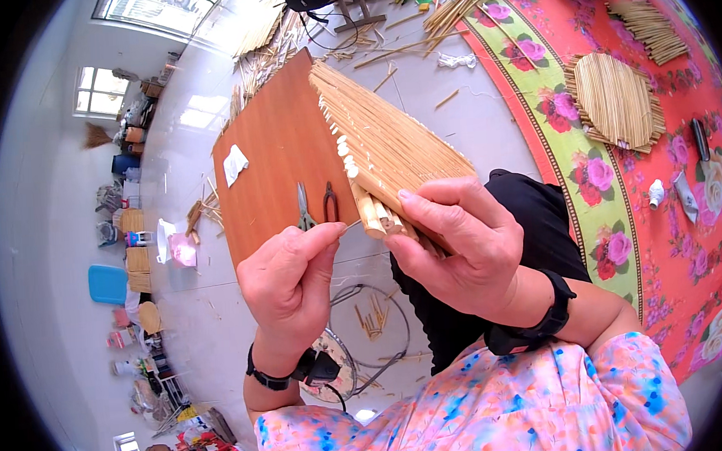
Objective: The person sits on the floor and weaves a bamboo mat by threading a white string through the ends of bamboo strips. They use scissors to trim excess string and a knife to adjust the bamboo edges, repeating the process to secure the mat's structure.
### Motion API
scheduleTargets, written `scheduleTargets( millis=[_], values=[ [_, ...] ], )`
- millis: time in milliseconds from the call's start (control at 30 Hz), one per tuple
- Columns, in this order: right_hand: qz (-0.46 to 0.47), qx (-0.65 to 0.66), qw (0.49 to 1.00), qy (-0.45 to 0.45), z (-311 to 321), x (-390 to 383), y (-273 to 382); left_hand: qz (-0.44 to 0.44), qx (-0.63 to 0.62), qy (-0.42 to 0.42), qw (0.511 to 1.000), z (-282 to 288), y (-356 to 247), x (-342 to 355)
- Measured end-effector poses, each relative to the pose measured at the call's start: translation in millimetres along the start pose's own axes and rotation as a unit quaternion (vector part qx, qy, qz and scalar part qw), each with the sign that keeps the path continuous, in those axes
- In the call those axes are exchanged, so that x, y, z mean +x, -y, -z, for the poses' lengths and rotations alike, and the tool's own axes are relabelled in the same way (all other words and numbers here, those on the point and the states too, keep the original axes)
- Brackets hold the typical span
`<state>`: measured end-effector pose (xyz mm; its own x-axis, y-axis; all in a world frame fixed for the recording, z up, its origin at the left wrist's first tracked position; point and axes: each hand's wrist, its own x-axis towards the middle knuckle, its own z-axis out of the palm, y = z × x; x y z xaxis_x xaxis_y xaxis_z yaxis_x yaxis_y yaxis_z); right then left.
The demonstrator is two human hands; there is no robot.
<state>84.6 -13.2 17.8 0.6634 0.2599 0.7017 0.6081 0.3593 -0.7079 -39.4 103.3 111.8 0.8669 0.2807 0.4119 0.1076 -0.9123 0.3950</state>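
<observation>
A mat of tan reed sticks [397,134], bound with white thread along its left edge, stretches from the brown wooden board toward my lap. My right hand [468,248] grips the near end of the mat, thumb and fingers around a few thick sticks whose cut ends [384,223] face me. Left of it, my left hand [290,270] is closed in a pinch, apart from the sticks; anything between its fingertips is too small to make out. Scissors [303,202] and dark-handled pliers [330,201] lie on the board just beyond my left fingers.
The brown board [266,132] also bears a crumpled white scrap [234,163]. Loose sticks litter the tiled floor. On the right, a red floral cloth [663,226] holds a round stick mat [616,102], a dark-handled knife [700,140] and a thread spool [656,193]. Clutter lines the left wall.
</observation>
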Motion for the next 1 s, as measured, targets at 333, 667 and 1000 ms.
scheduleTargets(
  millis=[333, 667, 1000],
  values=[
    [0.013, -0.007, 1.000, 0.000, -0.7, -1.6, 0.9, -0.002, -0.001, -0.005, 1.000, -6.5, -7.0, 0.0],
    [0.044, -0.004, 0.999, 0.016, -5.8, -0.9, 0.2, 0.001, 0.014, -0.004, 1.000, -11.3, -9.5, 4.2],
    [0.042, -0.022, 0.999, 0.026, -8.2, -4.2, -2.7, 0.050, -0.005, 0.027, 0.998, -6.9, -5.3, 1.5]
  ],
)
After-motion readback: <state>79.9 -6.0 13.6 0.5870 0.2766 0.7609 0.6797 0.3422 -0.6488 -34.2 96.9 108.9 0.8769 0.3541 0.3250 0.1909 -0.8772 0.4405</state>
